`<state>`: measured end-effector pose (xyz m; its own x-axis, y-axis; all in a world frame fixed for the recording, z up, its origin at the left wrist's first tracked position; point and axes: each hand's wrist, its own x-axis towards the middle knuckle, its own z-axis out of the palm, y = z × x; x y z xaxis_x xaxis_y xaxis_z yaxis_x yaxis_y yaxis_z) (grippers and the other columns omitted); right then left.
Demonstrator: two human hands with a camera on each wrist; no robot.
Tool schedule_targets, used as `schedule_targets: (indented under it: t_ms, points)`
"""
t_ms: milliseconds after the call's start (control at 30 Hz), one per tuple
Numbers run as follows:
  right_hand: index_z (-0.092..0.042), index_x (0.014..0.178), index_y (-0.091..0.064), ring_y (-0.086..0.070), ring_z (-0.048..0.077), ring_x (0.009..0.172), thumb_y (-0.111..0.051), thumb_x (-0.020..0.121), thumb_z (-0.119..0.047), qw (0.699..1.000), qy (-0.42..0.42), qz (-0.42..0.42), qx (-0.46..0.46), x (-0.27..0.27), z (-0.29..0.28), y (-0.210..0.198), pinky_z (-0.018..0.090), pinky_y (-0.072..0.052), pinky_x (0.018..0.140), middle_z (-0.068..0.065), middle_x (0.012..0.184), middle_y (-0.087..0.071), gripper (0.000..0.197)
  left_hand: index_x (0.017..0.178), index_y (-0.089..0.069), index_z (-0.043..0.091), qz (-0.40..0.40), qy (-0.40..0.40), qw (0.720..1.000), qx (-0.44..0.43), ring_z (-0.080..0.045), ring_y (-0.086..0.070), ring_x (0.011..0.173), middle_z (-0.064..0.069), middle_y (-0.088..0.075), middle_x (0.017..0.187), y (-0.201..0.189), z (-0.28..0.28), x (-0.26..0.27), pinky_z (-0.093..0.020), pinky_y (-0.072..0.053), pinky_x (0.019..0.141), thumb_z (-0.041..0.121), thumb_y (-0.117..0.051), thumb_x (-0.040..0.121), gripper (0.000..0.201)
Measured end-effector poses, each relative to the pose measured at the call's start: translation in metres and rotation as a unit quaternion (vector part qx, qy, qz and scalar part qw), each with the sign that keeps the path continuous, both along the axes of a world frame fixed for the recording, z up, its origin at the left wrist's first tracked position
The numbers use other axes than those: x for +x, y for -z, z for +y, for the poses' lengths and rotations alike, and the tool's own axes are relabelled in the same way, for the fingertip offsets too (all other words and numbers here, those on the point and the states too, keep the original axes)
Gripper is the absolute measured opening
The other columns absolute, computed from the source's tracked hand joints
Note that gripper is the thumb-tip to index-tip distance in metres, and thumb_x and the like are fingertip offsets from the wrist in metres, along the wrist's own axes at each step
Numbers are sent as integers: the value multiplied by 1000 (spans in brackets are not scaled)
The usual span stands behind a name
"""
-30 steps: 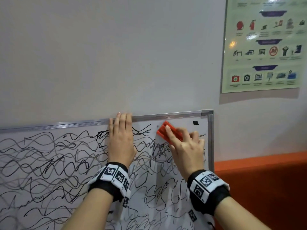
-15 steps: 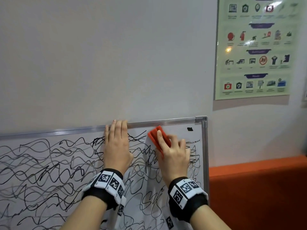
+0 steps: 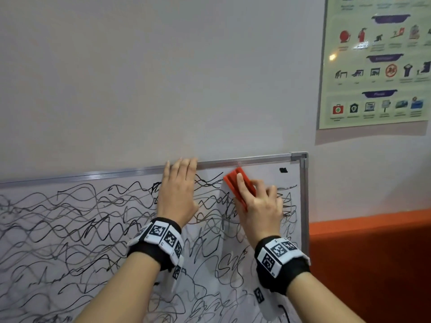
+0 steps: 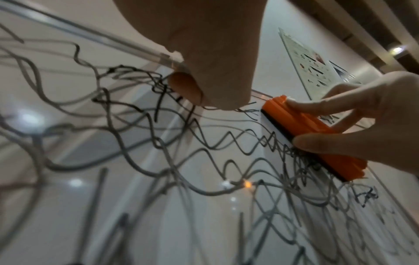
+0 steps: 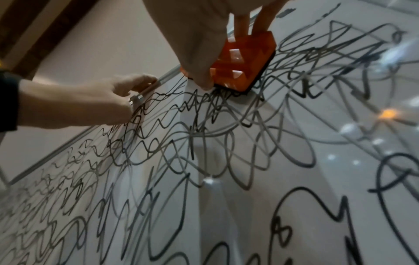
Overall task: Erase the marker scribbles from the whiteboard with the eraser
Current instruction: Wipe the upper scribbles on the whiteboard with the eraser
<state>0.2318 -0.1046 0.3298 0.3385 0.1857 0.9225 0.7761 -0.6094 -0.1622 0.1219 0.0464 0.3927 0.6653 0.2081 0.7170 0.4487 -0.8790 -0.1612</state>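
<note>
A wall-mounted whiteboard [image 3: 261, 170] with a metal frame is covered in black marker scribbles [image 3: 70, 217]. My right hand [image 3: 258, 206] grips an orange eraser [image 3: 238, 186] with a black felt base and presses it flat on the board near the top right corner. The eraser [image 4: 312, 136] is held between thumb and fingers; it shows again as the eraser [image 5: 238, 61] in the right wrist view. My left hand [image 3: 178, 192] lies flat on the board with straight fingers reaching the top frame. A small wiped patch lies right of the eraser.
A safety poster [image 3: 375, 61] hangs on the grey wall above right. An orange panel [image 3: 368, 257] runs along the wall right of the board. A small black mark [image 3: 283, 170] sits near the board's top right corner.
The right hand slid the eraser left along the top of the board, then slightly back toward the right. The left hand stayed flat in place.
</note>
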Motion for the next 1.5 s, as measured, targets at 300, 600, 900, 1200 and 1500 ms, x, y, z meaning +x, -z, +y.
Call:
schedule_targets:
  t_ms: [300,600,900,1200,1500]
  points:
    - [-23,137,-58,-54,32,83,-85,73,-27,1000,-11,-7,-23,-15,15,-7,42,-48,64,8,106,-63,70,153,-16,14,-13,-41,998,-40,-26,-11,147,-7,-24,155,-1,36,-37,-49,2,122,28,-74,70,102]
    - [-19,137,-57,-54,35,83,-84,74,-25,1000,-13,5,-13,-14,11,-4,45,-48,64,12,108,-62,69,143,-31,17,-52,-57,996,-49,-29,-25,141,-9,-38,142,-3,79,-68,-56,-3,121,20,-71,62,89]
    - [-22,137,-56,-53,33,85,-84,75,-27,1000,5,13,-12,-32,26,10,41,-46,63,9,108,-63,68,145,-28,13,-76,-45,991,-96,-31,-16,145,-10,-31,147,0,71,-60,-50,-3,122,20,-64,60,93]
    - [-23,137,-57,-54,33,85,-85,73,-25,999,31,36,-11,-30,18,-7,41,-46,63,10,107,-62,70,148,-21,14,-35,-45,995,-79,-29,-14,146,-10,-28,151,-4,75,-68,-50,-1,122,29,-69,63,99]
    - [-23,137,-58,-52,34,84,-85,73,-24,999,35,13,-38,-30,11,5,42,-45,64,10,109,-63,69,150,-19,14,-31,-53,995,-84,-28,-13,146,-9,-25,152,-6,70,-70,-49,0,122,29,-68,64,100]
